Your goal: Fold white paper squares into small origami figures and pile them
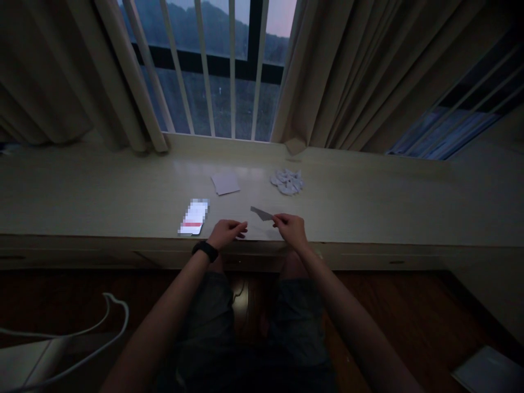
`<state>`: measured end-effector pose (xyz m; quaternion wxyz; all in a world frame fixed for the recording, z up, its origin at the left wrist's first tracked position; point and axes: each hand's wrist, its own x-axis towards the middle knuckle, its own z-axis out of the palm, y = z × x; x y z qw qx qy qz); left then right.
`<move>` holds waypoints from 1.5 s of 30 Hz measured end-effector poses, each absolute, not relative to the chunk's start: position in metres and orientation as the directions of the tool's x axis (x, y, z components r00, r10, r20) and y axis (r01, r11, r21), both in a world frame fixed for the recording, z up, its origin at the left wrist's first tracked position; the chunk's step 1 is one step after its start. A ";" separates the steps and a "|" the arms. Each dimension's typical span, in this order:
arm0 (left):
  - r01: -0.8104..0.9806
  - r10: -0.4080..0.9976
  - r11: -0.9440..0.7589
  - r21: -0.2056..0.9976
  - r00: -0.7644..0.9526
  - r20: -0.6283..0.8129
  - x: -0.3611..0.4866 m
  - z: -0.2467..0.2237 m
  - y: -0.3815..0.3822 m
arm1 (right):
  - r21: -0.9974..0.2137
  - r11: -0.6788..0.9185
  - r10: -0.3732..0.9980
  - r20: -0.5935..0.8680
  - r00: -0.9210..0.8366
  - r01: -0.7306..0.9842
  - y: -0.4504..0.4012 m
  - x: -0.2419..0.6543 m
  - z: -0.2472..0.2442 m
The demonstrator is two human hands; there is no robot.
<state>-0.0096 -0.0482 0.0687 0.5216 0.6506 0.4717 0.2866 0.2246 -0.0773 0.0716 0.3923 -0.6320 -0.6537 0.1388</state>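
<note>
Pinched in my right hand [291, 228] is a folded piece of paper [261, 213], a thin pointed shape that looks grey in the dim light. It is held just above the pale ledge [352, 213], pointing left. My left hand [228, 232], with a dark watch on the wrist, is by the ledge's front edge. Its fingers are loosely bent and a little apart, with nothing visible in them. Farther back lie a small stack of square paper sheets [225, 183] and a cluster of folded white paper pieces [287, 182].
A lit phone [194, 217] lies on the ledge left of my left hand. Behind the ledge are a barred window [229, 98] and beige curtains [335, 71]. A white cable [123, 316] hangs at lower left; a pale flat object [489, 371] lies on the floor at lower right.
</note>
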 end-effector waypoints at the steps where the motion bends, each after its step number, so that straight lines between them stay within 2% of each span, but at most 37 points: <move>1: 0.200 0.914 0.071 0.977 0.380 -0.145 0.000 0.067 -0.049 | -0.661 0.174 0.921 0.371 0.116 0.730 -0.079 0.215 0.069; 4: -0.092 0.934 0.183 0.979 0.327 -0.144 0.024 0.062 -0.051 | -0.627 0.228 0.915 0.400 0.057 0.745 -0.088 0.189 0.062; 7: -0.207 0.957 0.148 0.967 0.276 -0.088 0.033 0.055 -0.049 | -0.670 0.274 0.920 0.391 0.014 0.690 -0.096 0.174 0.058; 11: -0.149 0.953 0.155 0.977 0.284 -0.107 0.026 0.043 -0.044 | -0.765 0.257 0.953 0.302 -0.023 0.590 -0.096 0.176 0.052; 15: -0.108 0.928 0.191 0.976 0.342 -0.144 0.022 0.033 -0.038 | -0.798 0.219 0.972 0.230 -0.052 0.562 -0.080 0.185 0.042; 20: -0.107 0.929 0.201 0.974 0.336 -0.155 0.023 0.025 -0.029 | -0.849 0.204 0.979 0.168 -0.117 0.488 -0.061 0.191 0.035; 25: -0.119 0.926 0.206 0.971 0.343 -0.154 0.021 0.022 -0.026 | -0.895 0.192 0.978 0.141 -0.153 0.404 -0.058 0.193 0.031; 32: -0.113 0.931 0.171 0.979 0.345 -0.123 0.020 0.021 -0.028 | -0.905 0.168 0.984 0.131 -0.120 0.392 -0.056 0.195 0.025; 40: -0.042 0.942 0.108 0.993 0.323 -0.089 0.021 0.024 -0.030 | -0.845 0.231 0.970 0.165 -0.176 0.482 -0.057 0.194 0.036; 45: 0.052 0.960 0.011 0.999 0.278 -0.025 0.023 0.024 -0.030 | -0.622 0.275 0.960 0.220 -0.173 0.733 -0.066 0.188 0.050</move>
